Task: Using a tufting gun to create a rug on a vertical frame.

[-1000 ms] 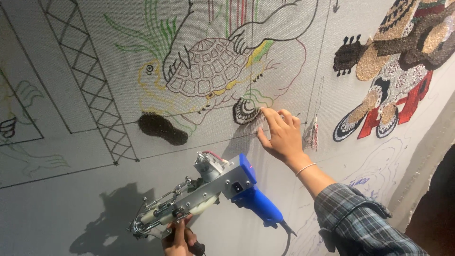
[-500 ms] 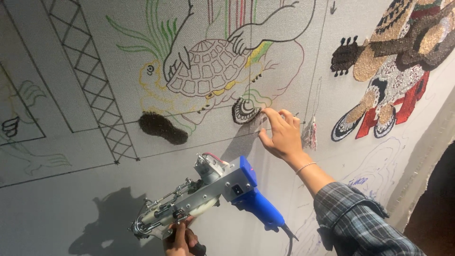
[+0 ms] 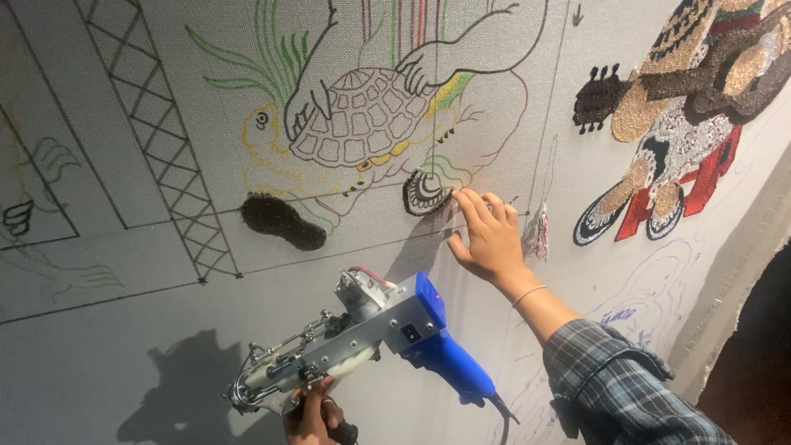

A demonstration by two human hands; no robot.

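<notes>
My left hand (image 3: 313, 416) grips the lower handle of a tufting gun (image 3: 362, 338) with a silver metal body and a blue rear grip, held a little off the cloth at the bottom centre. My right hand (image 3: 486, 235) is pressed flat on the grey stretched cloth (image 3: 124, 330), fingers spread, its fingertips beside a small tufted striped patch (image 3: 426, 191). A thin bracelet sits on that wrist and a plaid sleeve covers the forearm. A dark brown tufted patch (image 3: 283, 221) lies to the left, under a line drawing of a turtle (image 3: 362, 124).
A partly tufted figure in brown, red, white and black (image 3: 684, 124) fills the upper right. A loose bunch of yarn ends (image 3: 537, 232) hangs right of my right hand. A lattice drawing (image 3: 165, 140) runs down the left. The cloth's edge and a dark gap are at far right.
My right hand has slid slightly left towards the striped patch. The tufting gun has barely moved.
</notes>
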